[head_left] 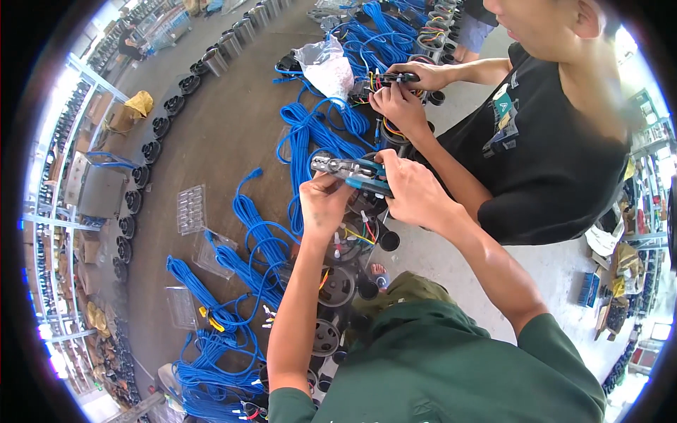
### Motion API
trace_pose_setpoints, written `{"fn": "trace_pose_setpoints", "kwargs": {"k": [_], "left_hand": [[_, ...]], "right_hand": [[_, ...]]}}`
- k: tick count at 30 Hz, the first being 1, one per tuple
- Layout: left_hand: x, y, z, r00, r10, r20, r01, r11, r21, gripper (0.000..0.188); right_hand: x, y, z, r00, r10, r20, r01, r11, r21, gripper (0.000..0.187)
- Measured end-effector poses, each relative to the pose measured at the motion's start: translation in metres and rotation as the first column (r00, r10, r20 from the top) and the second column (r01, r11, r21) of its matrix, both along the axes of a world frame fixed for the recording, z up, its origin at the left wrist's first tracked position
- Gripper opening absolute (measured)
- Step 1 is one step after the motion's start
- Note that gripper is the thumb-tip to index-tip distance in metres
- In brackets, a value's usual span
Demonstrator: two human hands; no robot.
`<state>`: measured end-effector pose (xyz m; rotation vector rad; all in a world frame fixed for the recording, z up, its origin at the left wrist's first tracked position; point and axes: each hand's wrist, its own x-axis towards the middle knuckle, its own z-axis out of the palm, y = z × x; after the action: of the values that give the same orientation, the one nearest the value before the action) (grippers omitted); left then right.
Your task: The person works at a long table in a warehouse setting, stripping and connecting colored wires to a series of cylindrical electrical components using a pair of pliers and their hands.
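Note:
My right hand (412, 189) is wrapped round the blue-green handles of crimping pliers (345, 168), whose metal jaws point left. Just under the jaws, the fingers of my left hand (324, 204) are pinched together. What they hold, if anything, is hidden by the pliers and my own fingers. Below my hands stands a round metal housing (356, 236) with red, yellow and white-tipped wires coming out of it. Bundled blue cable (310, 137) lies close beyond my left hand.
At my right a co-worker in a black shirt (543, 162) grips a black-handled tool (402, 77) over coloured wires. More blue cable coils (257, 233), clear plastic trays (191, 209) and a white plastic bag (328, 70) lie on the brown table (218, 134). Round black parts (141, 176) line its far edge.

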<state>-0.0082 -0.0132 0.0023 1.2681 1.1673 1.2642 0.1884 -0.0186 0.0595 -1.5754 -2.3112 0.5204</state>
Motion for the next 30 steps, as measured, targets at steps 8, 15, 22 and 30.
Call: {"fn": "trace_pose_setpoints", "kwargs": {"k": [8,15,22,30], "left_hand": [[-0.002,-0.001,0.006,0.999,0.006,-0.053,-0.008,0.999,-0.034,0.009],[-0.001,-0.001,0.005,0.998,0.019,-0.06,-0.02,1.0,-0.019,0.012],[0.004,-0.004,0.012,0.999,0.02,-0.026,-0.021,1.0,-0.014,0.006],[0.002,-0.002,0.006,0.999,0.046,-0.029,-0.045,0.999,0.019,0.007]], "right_hand": [[0.003,0.0,-0.005,1.0,0.03,-0.004,-0.03,0.998,0.055,0.045],[0.004,0.003,-0.008,0.997,0.05,0.062,-0.056,0.993,0.103,0.045],[0.008,0.005,-0.009,0.996,0.074,0.046,-0.079,0.99,0.116,0.052],[0.01,0.008,-0.014,0.99,0.138,-0.017,-0.134,0.983,0.126,0.051]]}}
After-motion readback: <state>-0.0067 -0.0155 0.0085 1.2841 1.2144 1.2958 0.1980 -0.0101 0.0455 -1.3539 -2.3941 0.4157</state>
